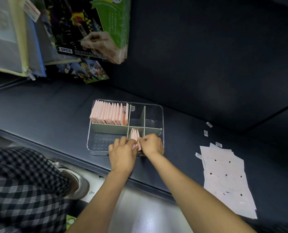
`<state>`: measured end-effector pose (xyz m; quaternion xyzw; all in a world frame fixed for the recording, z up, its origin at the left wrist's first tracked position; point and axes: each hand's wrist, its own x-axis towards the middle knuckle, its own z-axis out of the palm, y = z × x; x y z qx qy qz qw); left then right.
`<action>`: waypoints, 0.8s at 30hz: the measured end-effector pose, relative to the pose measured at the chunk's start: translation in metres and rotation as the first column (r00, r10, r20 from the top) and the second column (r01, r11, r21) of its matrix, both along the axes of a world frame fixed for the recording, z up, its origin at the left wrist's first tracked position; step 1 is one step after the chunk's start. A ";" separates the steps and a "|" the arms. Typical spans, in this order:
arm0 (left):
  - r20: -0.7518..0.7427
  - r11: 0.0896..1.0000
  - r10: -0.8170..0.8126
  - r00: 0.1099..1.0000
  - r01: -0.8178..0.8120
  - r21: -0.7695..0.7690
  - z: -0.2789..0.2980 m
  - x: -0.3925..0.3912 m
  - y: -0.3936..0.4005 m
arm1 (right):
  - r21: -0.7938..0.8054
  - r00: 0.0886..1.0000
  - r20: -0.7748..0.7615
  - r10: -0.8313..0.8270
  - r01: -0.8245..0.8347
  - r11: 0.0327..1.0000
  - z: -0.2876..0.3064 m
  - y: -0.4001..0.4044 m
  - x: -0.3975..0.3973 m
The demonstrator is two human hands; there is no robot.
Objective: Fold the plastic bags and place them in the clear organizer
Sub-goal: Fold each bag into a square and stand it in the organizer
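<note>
Both hands (123, 153) (152, 144) pinching folded bags (136, 137) inside organizer (162, 118) — thin, slippery, prob. springing open — gripping top edges w/ fingertips.

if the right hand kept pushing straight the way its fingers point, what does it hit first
Most likely the folded pink bags it is already pinching with the left hand. The right hand points left toward them; beyond sits the left hand, though depth is hard to judge.
</note>
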<state>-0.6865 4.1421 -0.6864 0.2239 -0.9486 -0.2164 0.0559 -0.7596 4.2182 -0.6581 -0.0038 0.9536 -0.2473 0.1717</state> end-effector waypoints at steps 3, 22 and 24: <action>-0.028 1.000 -0.011 1.000 0.010 -0.007 0.000 0.005 0.003 | 0.023 0.997 -0.041 0.063 -0.062 0.998 0.002 0.004 0.001; 0.123 0.732 -0.680 0.723 0.680 0.046 -0.009 0.030 0.117 | 0.064 1.000 -0.002 -0.017 0.017 0.998 -0.041 0.331 0.046; 0.220 0.725 -0.681 0.699 0.685 0.070 -0.018 0.036 0.120 | 0.072 1.000 0.006 0.030 -0.030 0.997 -0.051 0.344 0.054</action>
